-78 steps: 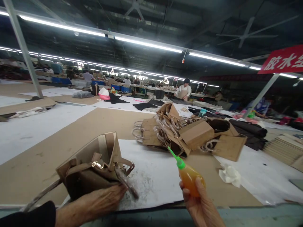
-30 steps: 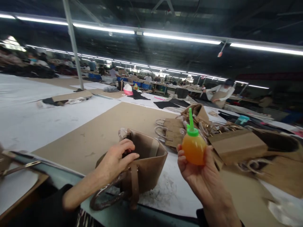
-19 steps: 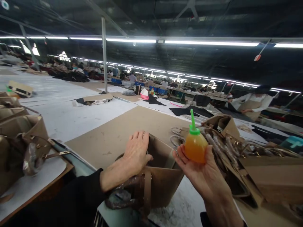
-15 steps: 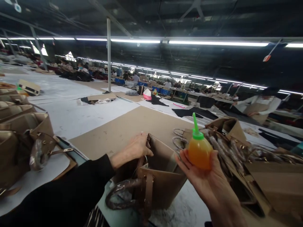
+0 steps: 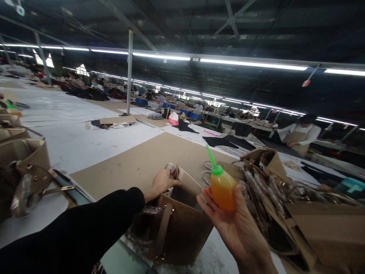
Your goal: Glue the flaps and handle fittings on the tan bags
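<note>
A brown handbag (image 5: 185, 228) stands in front of me with its top open and a plastic-wrapped handle hanging on the near side. My left hand (image 5: 163, 183) is closed on the far left rim of this bag, thumb toward the inside. Resting in my right hand (image 5: 232, 224) is a squeeze bottle (image 5: 224, 190) of orange liquid with a green nozzle, its tip pointing up and to the left. The fingers curl around the bottle's lower part, just right of the bag's opening. The inside of the bag is mostly hidden from me.
More brown handbags (image 5: 31, 156) line the left side. A pile of bags (image 5: 270, 182) with wrapped handles lies at the right. Brown board (image 5: 137, 156) covers part of the white table (image 5: 68, 129). A co-worker (image 5: 299, 133) stands at the far right.
The bottle has moved left with my right hand, and its nozzle now leans left. My left hand has shifted slightly left along with the bag's rim. The whole view has turned a little.
</note>
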Tool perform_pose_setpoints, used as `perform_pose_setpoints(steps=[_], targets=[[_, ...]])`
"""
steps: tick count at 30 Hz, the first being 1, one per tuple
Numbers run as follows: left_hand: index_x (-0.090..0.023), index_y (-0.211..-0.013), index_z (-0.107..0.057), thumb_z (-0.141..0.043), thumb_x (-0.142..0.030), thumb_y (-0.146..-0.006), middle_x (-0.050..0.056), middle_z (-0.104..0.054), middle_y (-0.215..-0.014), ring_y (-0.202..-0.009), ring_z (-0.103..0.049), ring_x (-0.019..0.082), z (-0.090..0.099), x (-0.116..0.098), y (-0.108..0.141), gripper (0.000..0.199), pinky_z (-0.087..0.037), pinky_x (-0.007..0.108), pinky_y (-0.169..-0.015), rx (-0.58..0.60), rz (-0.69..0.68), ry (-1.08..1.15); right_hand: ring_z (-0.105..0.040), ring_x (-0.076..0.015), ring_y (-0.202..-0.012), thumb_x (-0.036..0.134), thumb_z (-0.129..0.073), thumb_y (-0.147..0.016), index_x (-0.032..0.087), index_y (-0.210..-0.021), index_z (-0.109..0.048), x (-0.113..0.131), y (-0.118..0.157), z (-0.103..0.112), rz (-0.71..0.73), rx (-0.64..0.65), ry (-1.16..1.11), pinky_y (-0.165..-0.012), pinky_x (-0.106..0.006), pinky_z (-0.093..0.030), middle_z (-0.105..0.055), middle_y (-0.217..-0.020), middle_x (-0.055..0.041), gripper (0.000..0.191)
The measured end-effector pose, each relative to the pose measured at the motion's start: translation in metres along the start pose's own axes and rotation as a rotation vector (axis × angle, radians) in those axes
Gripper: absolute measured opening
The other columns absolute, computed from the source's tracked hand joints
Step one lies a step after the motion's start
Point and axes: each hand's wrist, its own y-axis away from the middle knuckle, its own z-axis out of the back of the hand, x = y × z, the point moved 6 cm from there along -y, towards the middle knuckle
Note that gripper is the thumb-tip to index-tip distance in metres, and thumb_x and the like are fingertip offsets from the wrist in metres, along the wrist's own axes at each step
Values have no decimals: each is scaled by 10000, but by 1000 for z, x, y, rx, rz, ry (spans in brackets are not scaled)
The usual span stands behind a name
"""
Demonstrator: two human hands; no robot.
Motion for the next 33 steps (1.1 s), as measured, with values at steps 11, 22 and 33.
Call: perform_pose_setpoints(steps=[11,22,33], targets=[[-178,-655,-475,-592,-321,-667,-41,-468,-567,-544,-439,110,0,8,11,185,-335,242,-537,242,-202,518,-638,-310,-936,390,-926,-620,81,-961,-698,-1,1,1,20,25,-74,-953,-568,-453,-692,-892,-133,513],[-172,-877,-512,-667,-371,-668,-62,-509,-613,-547,-479,101,58,-43,47,328,-369,225,-532,201,-314,573,-645,-325,-944,377,-929,-617,123,-949,-708,15,39,28,47,-46,-239,-874,-602,-502,-696,-955,-138,473],[-163,-519,-597,-670,-79,-484,-25,-540,-495,-522,-484,147,91,-131,48,116,-340,246,-524,625,-507,71,-677,-216,-769,316,-964,-565,127,-1051,-690,36,75,77,27,-83,56,-578,-248,-585,-697,-1025,-148,589]])
